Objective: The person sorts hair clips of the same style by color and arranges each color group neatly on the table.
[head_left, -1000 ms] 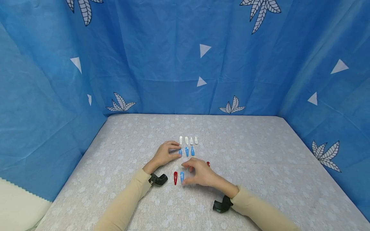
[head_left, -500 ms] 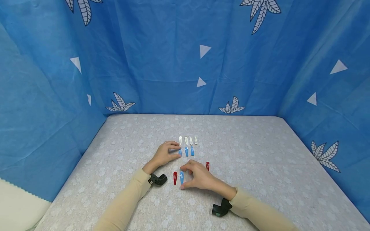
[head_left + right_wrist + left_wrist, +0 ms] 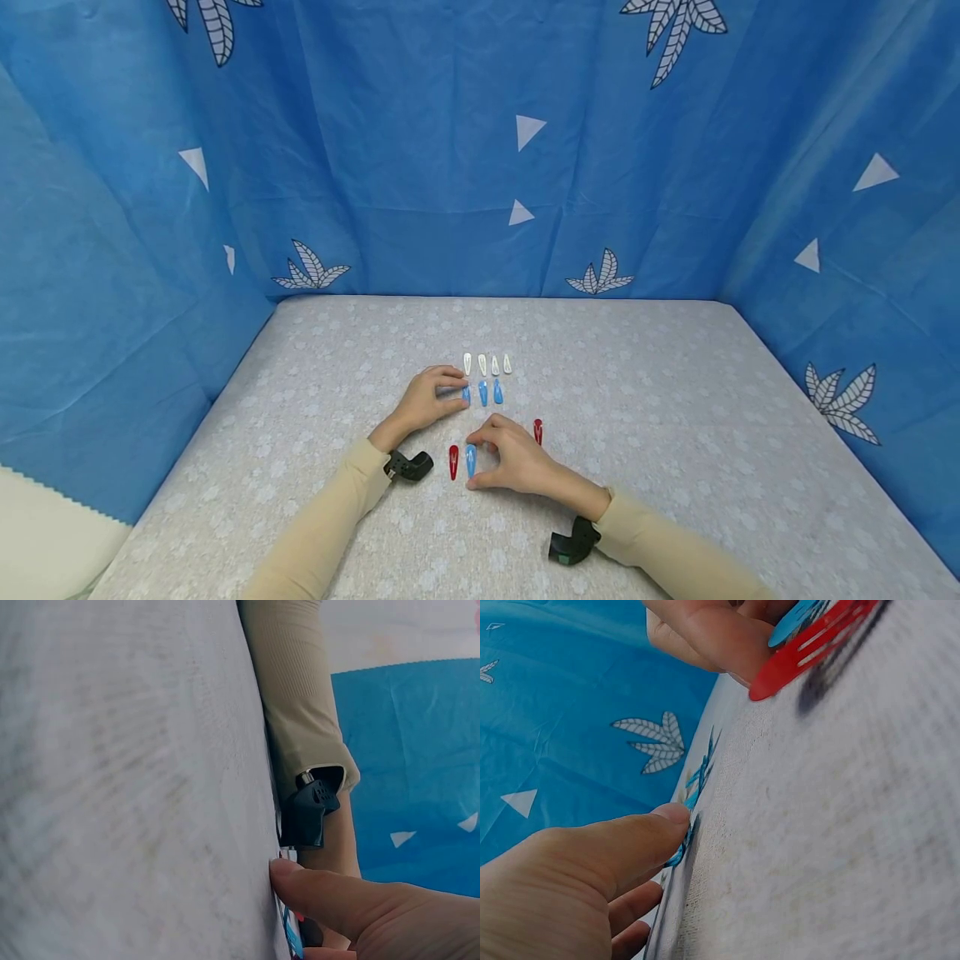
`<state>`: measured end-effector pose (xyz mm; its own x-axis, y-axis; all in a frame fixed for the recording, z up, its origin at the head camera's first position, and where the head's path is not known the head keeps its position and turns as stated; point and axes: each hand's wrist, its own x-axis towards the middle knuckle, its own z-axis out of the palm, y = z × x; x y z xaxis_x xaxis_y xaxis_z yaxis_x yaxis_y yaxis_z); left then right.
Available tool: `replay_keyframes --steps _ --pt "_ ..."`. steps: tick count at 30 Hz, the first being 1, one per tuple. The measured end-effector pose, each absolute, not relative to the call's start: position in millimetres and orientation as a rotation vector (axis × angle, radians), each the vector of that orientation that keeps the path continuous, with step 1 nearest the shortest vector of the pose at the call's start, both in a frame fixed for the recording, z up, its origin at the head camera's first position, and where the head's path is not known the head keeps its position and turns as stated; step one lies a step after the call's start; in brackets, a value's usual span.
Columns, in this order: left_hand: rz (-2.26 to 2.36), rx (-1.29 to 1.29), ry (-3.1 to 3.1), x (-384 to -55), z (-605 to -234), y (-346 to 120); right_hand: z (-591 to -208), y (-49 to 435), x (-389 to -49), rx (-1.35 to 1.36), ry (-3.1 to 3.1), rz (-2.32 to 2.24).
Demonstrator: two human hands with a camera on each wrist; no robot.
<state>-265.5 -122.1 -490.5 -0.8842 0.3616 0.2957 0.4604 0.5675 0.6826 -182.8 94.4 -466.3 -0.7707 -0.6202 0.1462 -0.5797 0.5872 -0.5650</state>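
My left hand [image 3: 423,400] pinches a blue snap hair clip [image 3: 467,394] between thumb and fingers, at the left end of a short blue row. Two more blue hair clips [image 3: 483,393] lie just right of it. Closer to the front, my right hand [image 3: 516,458] holds another blue hair clip [image 3: 471,461] by its two ends, thumb at the near end. A red hair clip [image 3: 453,462] lies left of that one. Part of another red clip [image 3: 537,431] shows behind the right hand. In the left wrist view, the left thumb [image 3: 671,817] touches its blue clip.
Several white hair clips [image 3: 482,364] lie in a row behind the blue ones. A pale patterned cloth covers the table [image 3: 637,375]. Blue curtains [image 3: 450,167] hang at the back and sides. Each wrist wears a black camera [image 3: 575,541].
My right hand has shifted slightly left and its thumb has come nearer, closing on the ends of the blue clip. More of the red clip behind it shows. The left hand stays put.
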Motion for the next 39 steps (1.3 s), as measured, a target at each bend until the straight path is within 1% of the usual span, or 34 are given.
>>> replay_keyframes --steps 28,39 --pt "-1.243 -0.685 -2.674 -264.4 -491.8 -124.6 -467.7 91.4 -182.8 -1.041 2.752 -0.926" --pt "-1.228 -0.708 -2.668 -263.8 -489.5 -120.9 -459.4 97.9 -182.7 -1.13 2.787 -0.922"
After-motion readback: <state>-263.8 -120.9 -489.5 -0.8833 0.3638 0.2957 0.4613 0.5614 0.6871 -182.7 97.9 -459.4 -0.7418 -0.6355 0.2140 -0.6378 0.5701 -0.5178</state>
